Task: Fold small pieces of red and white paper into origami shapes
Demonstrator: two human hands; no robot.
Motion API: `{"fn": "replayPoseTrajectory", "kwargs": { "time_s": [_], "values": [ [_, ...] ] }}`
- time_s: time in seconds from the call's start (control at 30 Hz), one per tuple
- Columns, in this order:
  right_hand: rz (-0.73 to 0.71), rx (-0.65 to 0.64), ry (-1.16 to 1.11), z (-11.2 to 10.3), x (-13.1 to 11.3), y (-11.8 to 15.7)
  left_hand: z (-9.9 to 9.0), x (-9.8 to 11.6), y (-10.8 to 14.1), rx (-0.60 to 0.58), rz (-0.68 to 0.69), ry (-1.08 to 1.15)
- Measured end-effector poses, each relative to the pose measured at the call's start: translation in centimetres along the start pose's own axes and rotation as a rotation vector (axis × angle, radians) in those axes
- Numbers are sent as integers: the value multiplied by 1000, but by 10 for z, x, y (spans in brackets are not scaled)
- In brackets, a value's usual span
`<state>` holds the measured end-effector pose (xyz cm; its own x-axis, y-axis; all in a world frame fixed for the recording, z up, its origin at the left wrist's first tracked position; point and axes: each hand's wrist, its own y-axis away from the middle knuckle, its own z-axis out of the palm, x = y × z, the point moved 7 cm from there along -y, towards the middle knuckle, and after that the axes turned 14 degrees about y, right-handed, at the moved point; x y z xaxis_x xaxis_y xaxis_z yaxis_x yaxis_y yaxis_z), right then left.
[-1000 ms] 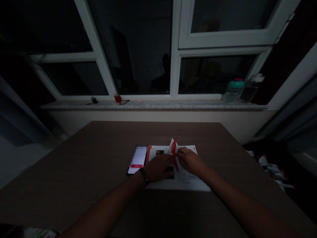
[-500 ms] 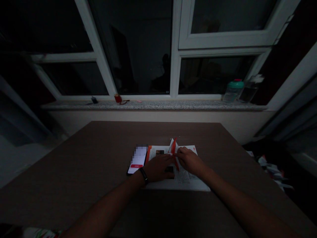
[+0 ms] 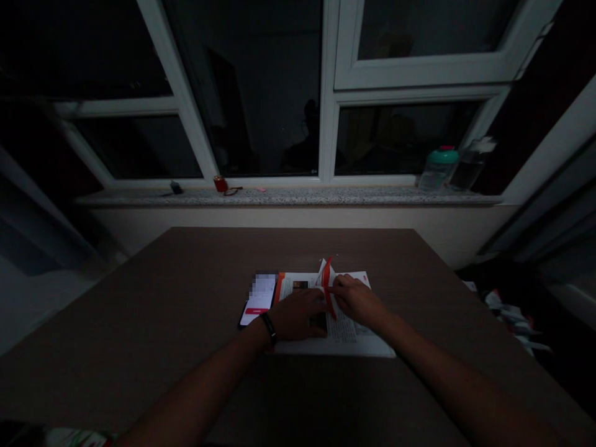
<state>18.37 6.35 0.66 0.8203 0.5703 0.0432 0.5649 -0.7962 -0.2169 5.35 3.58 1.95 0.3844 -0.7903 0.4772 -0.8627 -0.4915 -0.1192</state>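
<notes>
A printed sheet [image 3: 344, 347] with text and small pictures lies on the table. Standing up from it is a folded strip of red and white paper [image 3: 327, 270], creased into a point at the far end. My left hand [image 3: 298, 315], with a dark band at its wrist, rests on the sheet, thumb apart from the fingers, fingertips against the strip's left side. On the other side, my right hand [image 3: 356, 299] has its fingers curled in and pinches the strip. A phone [image 3: 258, 301] with a lit screen lies left of the sheet.
The brown table [image 3: 139, 310] ends at a wall under a stone windowsill [image 3: 298, 197]. On the sill are a teal-lidded bottle [image 3: 438, 169], a clear bottle [image 3: 470, 166], and a small red jar [image 3: 220, 184]. Crumpled papers [image 3: 512, 316] lie beyond the right edge.
My left fingers have drawn back slightly and bent more beside the folded strip. The right hand keeps its pinch almost in place. The view has shifted very little.
</notes>
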Motion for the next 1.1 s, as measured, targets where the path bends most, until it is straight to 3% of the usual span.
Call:
{"fn": "replayPoseTrajectory", "kwargs": {
  "time_s": [0.63,0.83,1.1],
  "values": [
    [2,1,14,2,1,0,-1,12,2,-46,134,29],
    [-6,-10,8,2,0,1,-5,8,-1,-5,46,137],
    [-17,-23,31,1,-2,-1,1,1,-2,9,42,55]
  ]
}}
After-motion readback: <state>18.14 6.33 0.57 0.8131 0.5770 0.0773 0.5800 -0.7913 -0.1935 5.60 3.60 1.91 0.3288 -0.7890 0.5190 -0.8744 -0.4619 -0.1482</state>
